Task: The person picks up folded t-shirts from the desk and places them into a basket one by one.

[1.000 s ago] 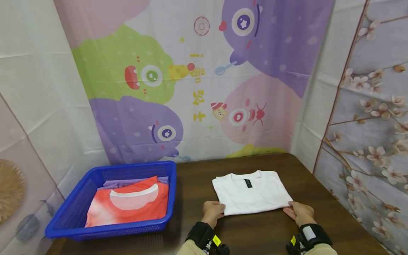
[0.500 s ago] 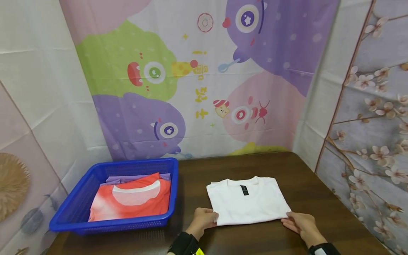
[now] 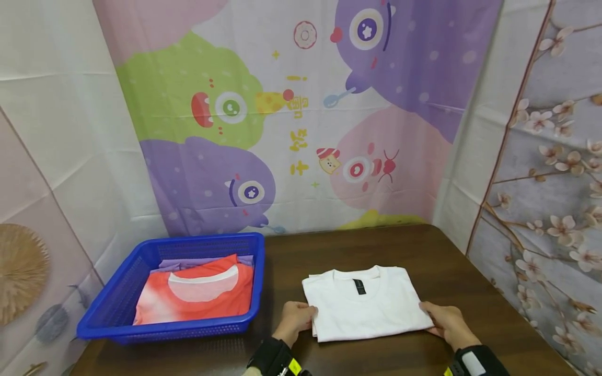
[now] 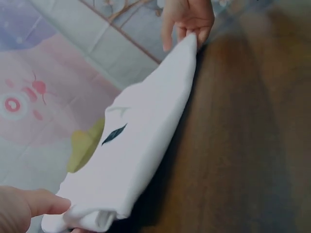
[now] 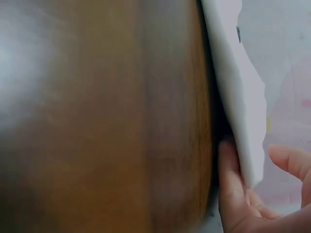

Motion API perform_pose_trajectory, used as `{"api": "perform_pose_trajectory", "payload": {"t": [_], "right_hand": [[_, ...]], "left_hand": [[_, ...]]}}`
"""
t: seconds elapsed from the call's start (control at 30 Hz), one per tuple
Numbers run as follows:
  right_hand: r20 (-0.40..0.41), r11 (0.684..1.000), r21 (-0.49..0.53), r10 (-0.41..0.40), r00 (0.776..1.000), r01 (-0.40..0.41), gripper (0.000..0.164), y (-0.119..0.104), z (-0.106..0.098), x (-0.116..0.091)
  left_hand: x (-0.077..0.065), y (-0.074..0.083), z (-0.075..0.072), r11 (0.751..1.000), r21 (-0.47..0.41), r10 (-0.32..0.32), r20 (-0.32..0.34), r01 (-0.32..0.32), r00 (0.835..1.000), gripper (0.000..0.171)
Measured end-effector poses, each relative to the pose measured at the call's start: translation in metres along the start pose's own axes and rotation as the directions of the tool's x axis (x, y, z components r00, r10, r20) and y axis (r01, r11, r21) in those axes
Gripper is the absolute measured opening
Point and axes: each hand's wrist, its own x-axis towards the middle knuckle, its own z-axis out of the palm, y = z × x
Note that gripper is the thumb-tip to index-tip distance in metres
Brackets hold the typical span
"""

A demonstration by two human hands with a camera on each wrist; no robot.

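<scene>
A folded white T-shirt (image 3: pixel 367 308) with a black neck label lies low over the brown table, its collar toward the far side. My left hand (image 3: pixel 295 319) pinches its left edge, the thumb (image 4: pixel 48 202) on top of the cloth in the left wrist view. At the right edge is my right hand (image 3: pixel 447 321). Its fingers (image 5: pixel 232 184) reach beneath the shirt, while the thumb stands a little apart from the cloth in the right wrist view. The shirt covers part of the fingers of both hands.
To the left, a blue plastic basket (image 3: pixel 260 271) holds folded clothes: a red and pink shirt (image 3: pixel 202 290) over a purple garment (image 3: pixel 188 265). Printed curtains (image 3: pixel 301 209) hang behind the table (image 3: pixel 301 250) and along both sides.
The T-shirt has come nearer to me and slightly left, both hands moving with it. The right thumb now sits farther up the shirt's right side. The basket stays in place while the view shifts slightly.
</scene>
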Motion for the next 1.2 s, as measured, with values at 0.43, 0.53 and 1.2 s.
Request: {"api": "perform_pose_trajectory", "payload": {"t": [0.43, 0.53, 1.2], "right_hand": [[-0.011, 0.994, -0.100, -0.054, 0.998, 0.052, 0.050, 0.000, 0.010, 0.001], [0.011, 0.989, -0.141, -0.037, 0.999, 0.038, 0.051, 0.001, 0.014, -0.005], [0.250, 0.949, -0.314, 0.046, 0.967, 0.036, 0.024, 0.018, 0.051, -0.046]], "left_hand": [[0.003, -0.001, -0.003, 0.998, 0.056, 0.010, -0.088, -0.005, 0.996, 0.031], [-0.003, -0.004, -0.012, 0.998, 0.057, 0.008, -0.069, -0.004, 0.998, 0.030], [-0.045, -0.029, -0.088, 0.985, 0.170, 0.032, 0.023, -0.035, 0.999, 0.041]]}}
